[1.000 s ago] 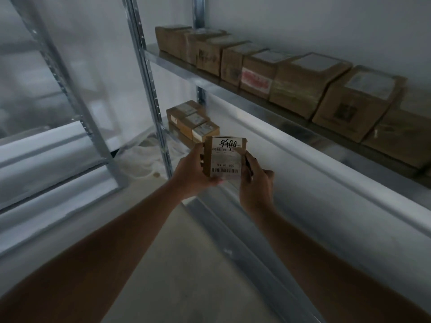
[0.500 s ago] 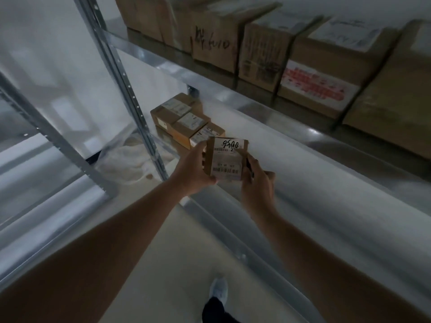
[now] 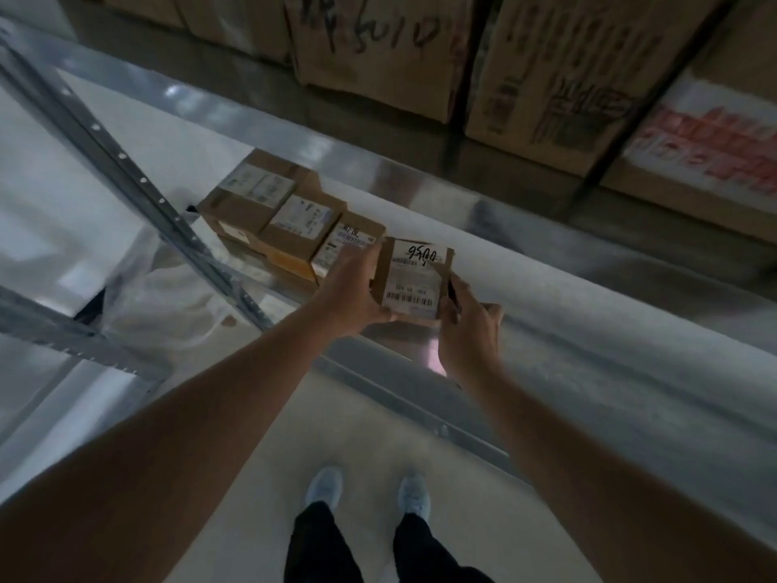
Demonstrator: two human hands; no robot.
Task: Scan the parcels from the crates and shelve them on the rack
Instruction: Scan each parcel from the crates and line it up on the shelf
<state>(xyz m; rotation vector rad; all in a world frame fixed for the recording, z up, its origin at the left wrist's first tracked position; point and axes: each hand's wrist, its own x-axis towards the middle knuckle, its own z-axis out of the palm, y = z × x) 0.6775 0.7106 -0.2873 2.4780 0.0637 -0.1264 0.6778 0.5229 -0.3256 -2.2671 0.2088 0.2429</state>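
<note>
Head view. A small cardboard parcel (image 3: 414,284) is held upright between both hands, white label with barcode and handwritten "9500" facing the camera. The left hand (image 3: 351,298) is wrapped round the parcel's left edge, thumb on the front; the right hand (image 3: 469,330) is curled round its right edge, with a dark object, too small to identify, seen between the fingers. The parcel is held just right of a stack of labelled boxes (image 3: 290,220) set on the lower shelf (image 3: 567,305) of the metal rack (image 3: 138,183); touching cannot be told. Above the parcel, the upper shelf (image 3: 260,119) is loaded with a row of larger cartons (image 3: 378,48), one marked in handwriting, one with red print. A white plastic bag (image 3: 164,296) is seen left of the parcel, behind the rack upright. Below the parcel, two light shoes (image 3: 414,494) are seen on the floor (image 3: 336,427).
</note>
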